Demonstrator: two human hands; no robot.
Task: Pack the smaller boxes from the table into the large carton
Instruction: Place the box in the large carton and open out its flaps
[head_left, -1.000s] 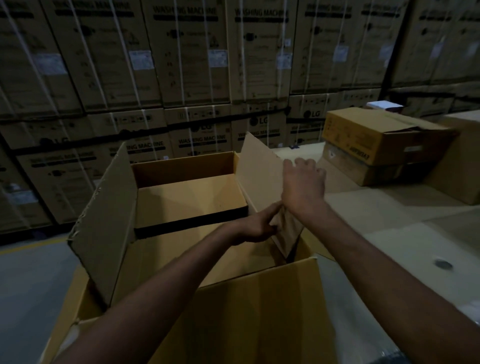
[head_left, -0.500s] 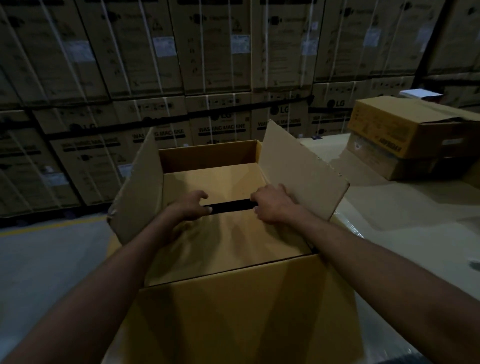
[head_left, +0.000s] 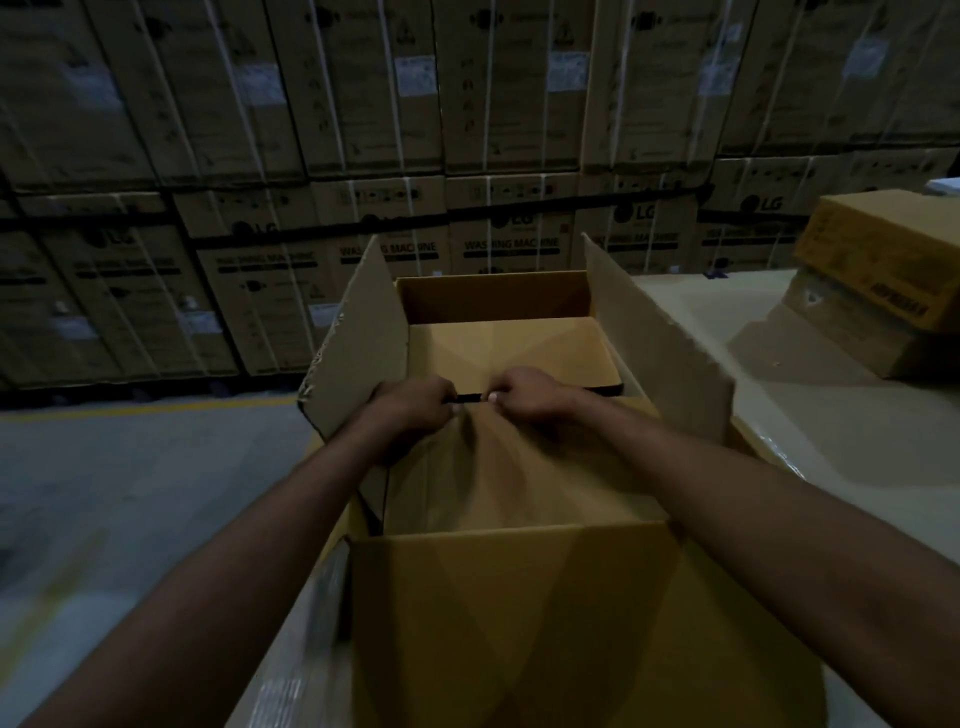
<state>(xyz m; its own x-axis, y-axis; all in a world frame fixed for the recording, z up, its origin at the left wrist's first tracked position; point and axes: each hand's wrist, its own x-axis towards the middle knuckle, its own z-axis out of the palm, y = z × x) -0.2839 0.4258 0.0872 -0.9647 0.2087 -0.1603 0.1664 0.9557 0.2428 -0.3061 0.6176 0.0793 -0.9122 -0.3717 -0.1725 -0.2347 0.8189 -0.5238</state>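
The large carton (head_left: 519, 623) stands right in front of me with its left flap (head_left: 358, 353) and right flap (head_left: 660, 353) standing up. Its near inner flap (head_left: 519, 478) and far inner flap (head_left: 514, 348) lie folded down, with a dark gap between them. My left hand (head_left: 415, 402) and my right hand (head_left: 530, 395) sit close together at that gap, fingers curled over the near flap's edge. Two smaller boxes are stacked at the right on the table, a yellow-brown one (head_left: 883, 249) on top of another (head_left: 841, 348).
The pale table (head_left: 701, 312) runs along the carton's right side. A wall of stacked washing-machine cartons (head_left: 467, 130) fills the background. At the left lies grey floor with a yellow line (head_left: 130, 413).
My hands left the right side flap, went to the near inner flap's edge, then drew closer together there. The view swung right to face the carton more squarely.
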